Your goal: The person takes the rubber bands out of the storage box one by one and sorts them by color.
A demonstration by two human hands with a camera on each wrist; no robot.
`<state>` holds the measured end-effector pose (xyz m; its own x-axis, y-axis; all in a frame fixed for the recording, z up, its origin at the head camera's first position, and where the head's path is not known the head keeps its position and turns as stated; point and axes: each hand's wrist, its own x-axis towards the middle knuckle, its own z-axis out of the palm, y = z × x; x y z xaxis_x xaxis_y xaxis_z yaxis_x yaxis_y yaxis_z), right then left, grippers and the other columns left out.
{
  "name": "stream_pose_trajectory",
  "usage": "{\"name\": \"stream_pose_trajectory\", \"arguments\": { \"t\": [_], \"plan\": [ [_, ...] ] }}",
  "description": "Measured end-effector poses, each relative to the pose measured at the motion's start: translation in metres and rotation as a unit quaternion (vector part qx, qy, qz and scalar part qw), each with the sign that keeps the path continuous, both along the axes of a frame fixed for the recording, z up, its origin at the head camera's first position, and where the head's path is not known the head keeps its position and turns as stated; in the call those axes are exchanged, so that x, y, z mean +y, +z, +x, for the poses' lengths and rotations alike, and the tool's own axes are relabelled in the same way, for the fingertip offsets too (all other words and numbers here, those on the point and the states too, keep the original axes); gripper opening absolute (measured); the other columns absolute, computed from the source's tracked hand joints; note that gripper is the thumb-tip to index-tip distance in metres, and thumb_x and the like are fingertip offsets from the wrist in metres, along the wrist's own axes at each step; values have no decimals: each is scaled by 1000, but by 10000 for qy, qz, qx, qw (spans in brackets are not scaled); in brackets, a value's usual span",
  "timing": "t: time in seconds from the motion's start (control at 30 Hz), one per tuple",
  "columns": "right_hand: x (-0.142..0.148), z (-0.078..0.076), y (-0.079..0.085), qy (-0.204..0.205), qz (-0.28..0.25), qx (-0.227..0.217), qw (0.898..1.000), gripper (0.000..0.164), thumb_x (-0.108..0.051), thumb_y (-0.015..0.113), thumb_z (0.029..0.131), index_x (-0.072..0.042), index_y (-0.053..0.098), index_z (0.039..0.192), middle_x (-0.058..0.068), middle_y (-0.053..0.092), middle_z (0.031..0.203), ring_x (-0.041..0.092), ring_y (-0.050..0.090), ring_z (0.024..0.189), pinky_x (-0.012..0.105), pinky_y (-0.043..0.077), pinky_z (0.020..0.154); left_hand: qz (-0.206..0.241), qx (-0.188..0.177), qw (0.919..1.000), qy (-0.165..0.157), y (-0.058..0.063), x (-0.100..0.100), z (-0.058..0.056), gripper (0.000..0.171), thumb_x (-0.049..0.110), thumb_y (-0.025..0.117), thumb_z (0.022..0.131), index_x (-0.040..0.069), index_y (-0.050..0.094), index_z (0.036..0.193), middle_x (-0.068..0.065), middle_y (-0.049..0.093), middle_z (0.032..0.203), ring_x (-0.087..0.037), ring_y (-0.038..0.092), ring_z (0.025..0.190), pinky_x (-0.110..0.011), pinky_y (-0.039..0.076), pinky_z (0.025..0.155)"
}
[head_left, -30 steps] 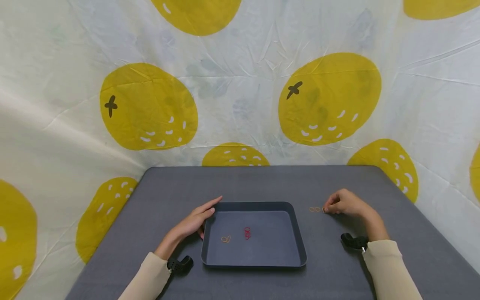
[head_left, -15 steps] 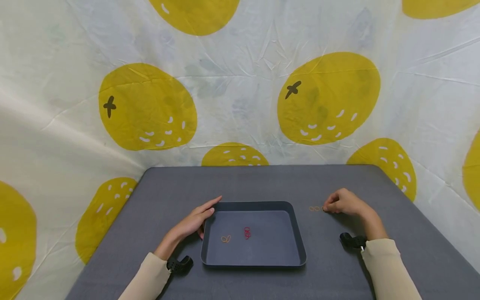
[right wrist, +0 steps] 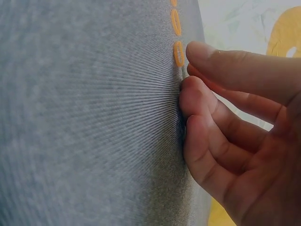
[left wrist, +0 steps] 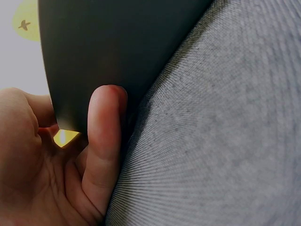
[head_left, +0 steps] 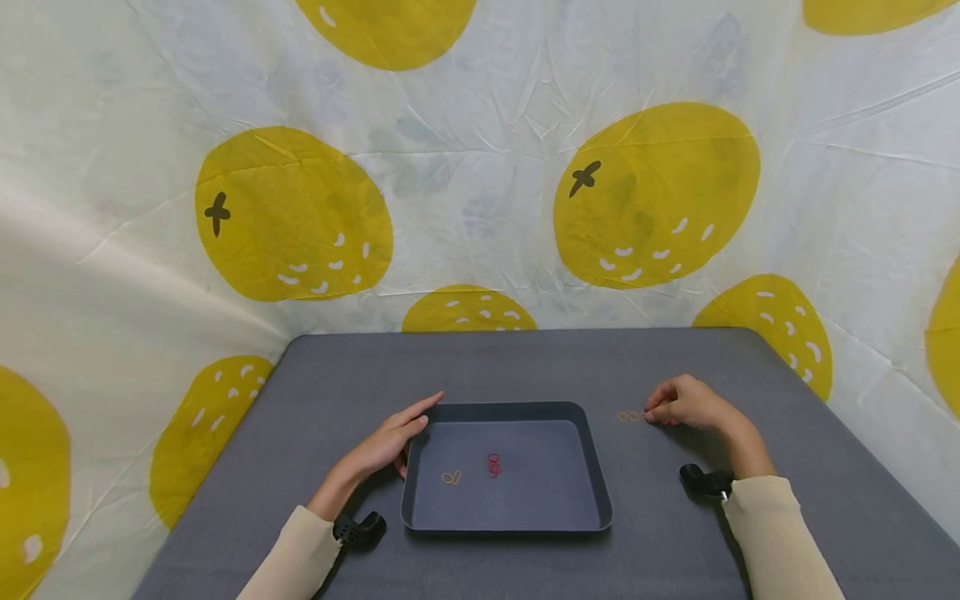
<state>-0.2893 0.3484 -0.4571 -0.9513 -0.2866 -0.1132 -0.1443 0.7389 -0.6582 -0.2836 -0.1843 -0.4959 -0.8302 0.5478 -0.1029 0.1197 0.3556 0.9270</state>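
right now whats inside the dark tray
Small red bands near the middle and orange bands to their left. The red ones bunch together, so their number is unclear. The near wall of the dark tray hides its own inner face.

from well back on the near side of the tray (head_left: 540, 492), the head view looks forward and down. low by the tray's left, the left wrist view faces its wall and the left hand (head_left: 384, 443) up close. right of the tray, the right wrist view closely faces the right hand (head_left: 696, 406) and orange bands (right wrist: 176, 52). the head view shares these.
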Motion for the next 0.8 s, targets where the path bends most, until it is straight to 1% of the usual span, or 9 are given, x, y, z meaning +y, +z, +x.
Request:
{"name": "stream_pose_trajectory", "arguments": {
  "t": [0.17,0.37,0.6,0.8],
  "plan": [
    [0,1,0,-37,-18,-43,10000,18,-13,82,86,1,76,96,6,75,85,10,60,71,25,52,61,-11,-24,10000,12,-1,0,0,51,34,37,114,34,29,164,-17,27,169,-19,57,48,-44,59,49],
    [-1,1,1,-52,39,-13,10000,16,-12,81,86,0,76,94,5,75,84,11,59,70,25,50,61,-11,-16,10000,18,-2,-1,0,51,33,37,115,32,28,165,-19,27,169,-19,56,46,-43,59,48],
    [-1,0,1,18,12,-5,10000,16,-13,81,88,1,77,95,6,75,84,9,58,69,24,50,60,-31,-10,10000,56,-1,0,0,51,33,37,115,33,29,165,-18,25,169,-19,56,46,-42,58,47],
    [1,2,2,26,46,2,10000,17,-14,79,90,1,78,97,6,76,85,10,61,72,24,52,61,-29,2,10000,54,-1,1,0,51,32,37,114,33,29,165,-18,26,169,-19,56,47,-42,58,47]
  ]
}}
